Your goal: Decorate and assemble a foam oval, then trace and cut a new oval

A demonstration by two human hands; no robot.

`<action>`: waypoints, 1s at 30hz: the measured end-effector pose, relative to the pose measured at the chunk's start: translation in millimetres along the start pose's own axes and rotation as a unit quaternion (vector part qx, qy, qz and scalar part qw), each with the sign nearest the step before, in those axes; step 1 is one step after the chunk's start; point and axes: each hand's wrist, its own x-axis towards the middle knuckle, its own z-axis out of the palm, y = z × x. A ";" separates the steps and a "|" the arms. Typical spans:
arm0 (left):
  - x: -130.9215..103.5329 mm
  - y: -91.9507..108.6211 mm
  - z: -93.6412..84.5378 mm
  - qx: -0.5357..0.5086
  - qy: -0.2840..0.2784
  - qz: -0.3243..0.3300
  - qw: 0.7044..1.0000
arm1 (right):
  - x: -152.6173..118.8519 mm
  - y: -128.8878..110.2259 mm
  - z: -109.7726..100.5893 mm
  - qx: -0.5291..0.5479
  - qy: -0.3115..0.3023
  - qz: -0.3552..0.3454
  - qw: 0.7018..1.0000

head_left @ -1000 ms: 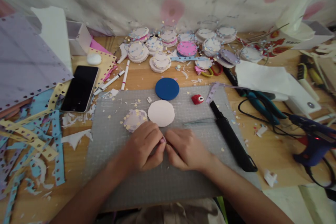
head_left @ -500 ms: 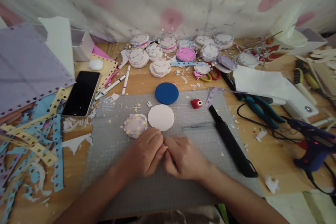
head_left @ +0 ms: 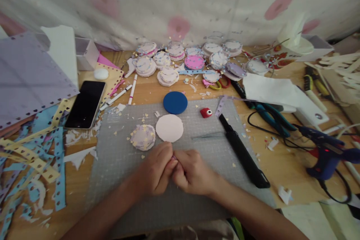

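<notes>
My left hand (head_left: 158,168) and my right hand (head_left: 192,170) meet fingertip to fingertip above the grey cutting mat (head_left: 112,172). Both are closed, pinching something small with a hint of pink between them, mostly hidden by the fingers. Just beyond the knuckles lies a white paper disc (head_left: 169,128), with a blue round disc (head_left: 175,102) behind it. To its left is a pale disc decorated with yellow and lilac bits (head_left: 143,137). A small red item with a white spot (head_left: 206,112) and tweezers (head_left: 209,135) rest on the mat's right half.
A black cutter-like tool (head_left: 244,155) lies right of my hands. Farther right are pliers (head_left: 274,118) and a blue glue gun (head_left: 326,152) with its cable. A phone (head_left: 86,104) and paper strips (head_left: 60,168) are left. Decorated discs (head_left: 194,62) line the back.
The view has shifted slightly, so the objects sit a little lower and more to the left. My hands are still pressed together in nearly the same pose.
</notes>
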 end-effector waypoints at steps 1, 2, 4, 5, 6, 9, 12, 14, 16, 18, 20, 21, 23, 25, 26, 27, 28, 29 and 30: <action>-0.3 -0.1 -0.4 -0.007 -0.002 -0.007 1.000 | 0.6 0.3 -0.5 0.015 -0.011 0.008 1.000; -0.5 -0.1 -1.0 -0.015 -0.002 -0.018 1.000 | 1.4 0.7 -0.9 0.027 -0.020 0.015 0.999; -0.4 0.1 -2.6 -0.038 0.003 -0.049 0.998 | 3.2 1.6 -1.8 0.041 -0.033 0.028 0.998; -0.2 0.3 -3.4 -0.051 0.011 -0.066 0.996 | 4.0 2.1 -2.2 0.042 -0.036 0.031 0.998; 0.2 0.4 -4.3 -0.063 0.022 -0.083 0.994 | 4.6 2.8 -2.8 0.040 -0.037 0.032 0.998; 2.0 0.1 -6.2 -0.100 0.035 -0.120 0.987 | 5.5 4.9 -4.4 0.012 -0.034 0.027 0.999; 3.4 -1.5 -7.4 -0.133 0.002 -0.146 0.980 | 4.9 6.4 -5.3 -0.015 -0.032 0.017 0.999; 3.4 -2.8 -8.0 -0.137 -0.019 -0.152 0.979 | 4.4 6.5 -5.6 -0.023 -0.038 0.011 0.999; 2.7 -4.0 -8.3 -0.131 -0.033 -0.146 0.980 | 4.2 5.9 -5.8 -0.020 -0.050 0.013 0.998; 1.7 -4.6 -8.2 -0.118 -0.039 -0.132 0.983 | 4.4 4.6 -6.1 -0.002 -0.064 0.020 0.998; 0.9 -4.7 -7.5 -0.101 -0.031 -0.115 0.988 | 4.9 3.0 -6.5 0.040 -0.077 0.036 0.996; 0.5 -4.7 -6.9 -0.093 -0.024 -0.105 0.990 | 5.3 2.2 -6.6 0.065 -0.083 0.045 0.993; 0.0 -4.7 -5.2 -0.077 -0.014 -0.087 0.993 | 5.7 0.9 -6.4 0.107 -0.093 0.063 0.988; -0.2 -4.5 -3.4 -0.061 -0.010 -0.079 0.995 | 5.5 0.2 -5.4 0.117 -0.092 0.081 0.986; -0.1 -4.1 -2.6 -0.054 -0.010 -0.077 0.996 | 5.2 0.1 -4.6 0.114 -0.089 0.091 0.985; 0.2 -3.5 -2.0 -0.049 -0.011 -0.073 0.996 | 4.7 0.1 -3.7 0.112 -0.083 0.101 0.985; 0.5 -2.7 -1.7 -0.047 -0.012 -0.069 0.996 | 4.2 0.2 -2.9 0.112 -0.077 0.109 0.985; 0.9 -1.7 -1.7 -0.049 -0.011 -0.064 0.997 | 3.7 0.4 -2.3 0.117 -0.070 0.116 0.984; 1.2 -0.6 -2.1 -0.055 -0.009 -0.061 0.997 | 3.4 0.6 -2.0 0.125 -0.065 0.118 0.983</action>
